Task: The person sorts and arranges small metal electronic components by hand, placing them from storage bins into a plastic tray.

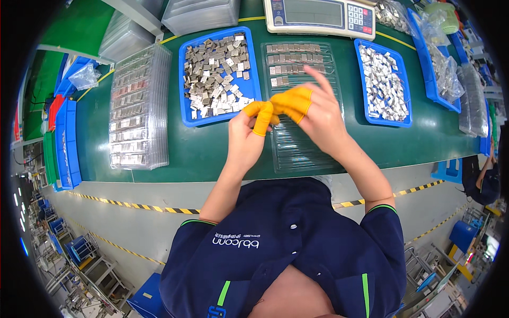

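meeting above a clear tray (297, 153), both hands' yellow-capped fingers (289, 103) touch.

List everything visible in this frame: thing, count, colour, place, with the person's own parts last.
Clear blister tray: one, transparent, centre, top rows filled with metal pieces.
Blue tray of grey metal pieces: one, left of the clear tray.
Blue tray of shiny silver pieces: one, right of it.
Stack of clear trays: one stack, transparent, far left on the table.
Weighing scale: one, beige, top edge.
Green table: one.
Left hand: orange finger cots, fingertips meeting the right hand's.
Right hand: orange finger cots, above the clear tray.
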Demonstrator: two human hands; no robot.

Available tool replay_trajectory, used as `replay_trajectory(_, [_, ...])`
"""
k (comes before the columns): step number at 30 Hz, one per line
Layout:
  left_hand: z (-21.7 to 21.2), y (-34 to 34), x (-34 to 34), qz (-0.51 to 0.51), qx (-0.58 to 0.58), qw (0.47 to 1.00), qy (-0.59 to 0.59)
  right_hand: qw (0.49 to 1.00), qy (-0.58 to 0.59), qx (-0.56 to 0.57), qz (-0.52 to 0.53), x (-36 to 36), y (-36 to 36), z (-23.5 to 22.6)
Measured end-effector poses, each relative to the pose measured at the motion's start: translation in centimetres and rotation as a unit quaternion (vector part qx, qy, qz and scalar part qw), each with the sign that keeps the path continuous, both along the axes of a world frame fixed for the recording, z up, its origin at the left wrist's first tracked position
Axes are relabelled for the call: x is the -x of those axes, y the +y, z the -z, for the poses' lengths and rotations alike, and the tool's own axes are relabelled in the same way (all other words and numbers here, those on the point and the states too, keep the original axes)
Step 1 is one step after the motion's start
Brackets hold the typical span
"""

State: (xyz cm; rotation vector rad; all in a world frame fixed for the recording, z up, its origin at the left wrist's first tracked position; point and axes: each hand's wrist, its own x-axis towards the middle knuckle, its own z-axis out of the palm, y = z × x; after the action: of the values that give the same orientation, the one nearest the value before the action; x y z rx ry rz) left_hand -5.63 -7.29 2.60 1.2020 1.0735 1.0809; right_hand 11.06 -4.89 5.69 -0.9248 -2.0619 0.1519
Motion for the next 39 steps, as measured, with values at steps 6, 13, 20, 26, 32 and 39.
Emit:
replay_trajectory(6, [0.4, 0.1, -0.9, 0.022, -0.014, 0.999, -0.040, 0.990, 0.088, 0.110, 0.004, -0.3, -1.0, -0.3])
replay_trajectory(13, [-0.1, 0.2, -1.5, 0.030, 0.002, 0.997, -0.071, 0.994, 0.038, 0.097, 0.034, -1.7, -1.0, 0.3])
replay_trajectory(20, [0.1, 0.2, -1.8, -0.007, -0.003, 0.994, -0.113, 0.995, 0.024, 0.082, 0.046, -1.0, -1.1, -0.2])
replay_trajectory(26, [0.4, 0.2, -1.2, 0.003, -0.013, 0.995, -0.100, 0.992, 0.028, 0.044, 0.113, -1.8, 0.4, 1.3])
replay_trajectory(32, [0.3, 0.4, 1.2, -0.089, -0.061, 0.994, 0.032, 0.976, -0.065, 0.095, 0.185, -3.4, 2.7, 4.2])
replay_trajectory(39, [-0.2, 1.5, 3.8, -0.123, -0.123, 0.968, 0.182, 0.976, -0.083, 0.104, 0.175, -3.3, 2.9, 4.8])
